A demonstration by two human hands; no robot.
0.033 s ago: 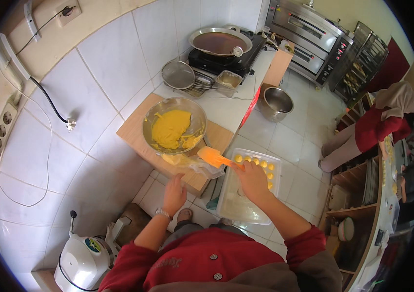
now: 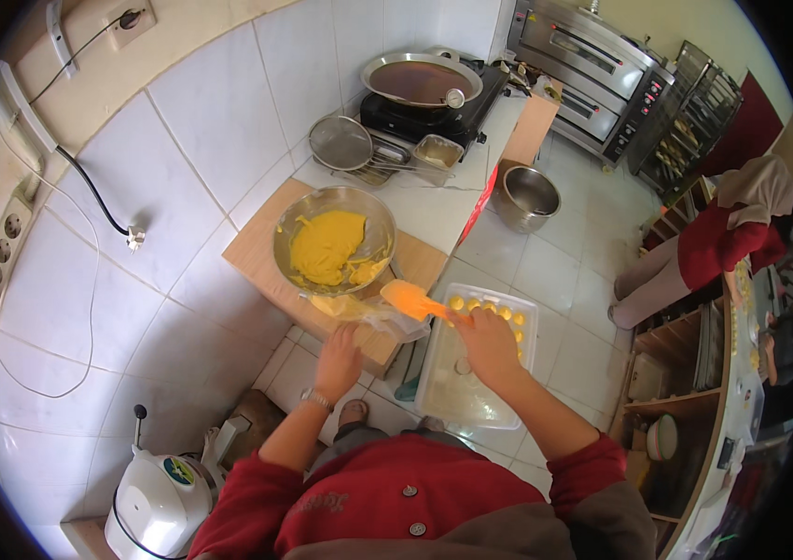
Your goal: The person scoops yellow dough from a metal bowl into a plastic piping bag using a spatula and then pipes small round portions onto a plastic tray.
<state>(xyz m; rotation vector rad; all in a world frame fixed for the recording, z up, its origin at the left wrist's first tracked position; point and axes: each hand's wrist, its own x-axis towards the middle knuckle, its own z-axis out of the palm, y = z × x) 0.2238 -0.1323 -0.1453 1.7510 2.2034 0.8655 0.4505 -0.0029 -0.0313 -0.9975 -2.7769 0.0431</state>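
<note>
My right hand (image 2: pixel 490 343) is closed round the handle of an orange spatula (image 2: pixel 406 297), whose blade hovers by the front rim of a steel bowl (image 2: pixel 384 213). Thick yellow batter (image 2: pixel 329 245) fills part of that bowl. Just in front of it, a clear plastic bag (image 2: pixel 387 320) with some yellow mixture inside lies at the edge of the wooden board (image 2: pixel 257 238). My left hand (image 2: pixel 339 362) has its fingers stretched toward the bag at the board's edge; whether they touch it I cannot tell. Below my right hand is a translucent tray (image 2: pixel 443 397) holding several yellow balls (image 2: pixel 488 307).
Beyond the bowl are a strainer (image 2: pixel 340 143), a small metal tin (image 2: pixel 438 154) and a wide pan of oil (image 2: pixel 420 82) on a stove. An empty steel bowl (image 2: pixel 529 198) stands to the right. A co-worker (image 2: pixel 737 233) is at the right-hand counter; a white machine (image 2: pixel 159 504) sits lower left.
My left hand has moved slightly up and to the right, closer to the plastic bag. The spatula has shifted slightly; the bowl and tray look the same.
</note>
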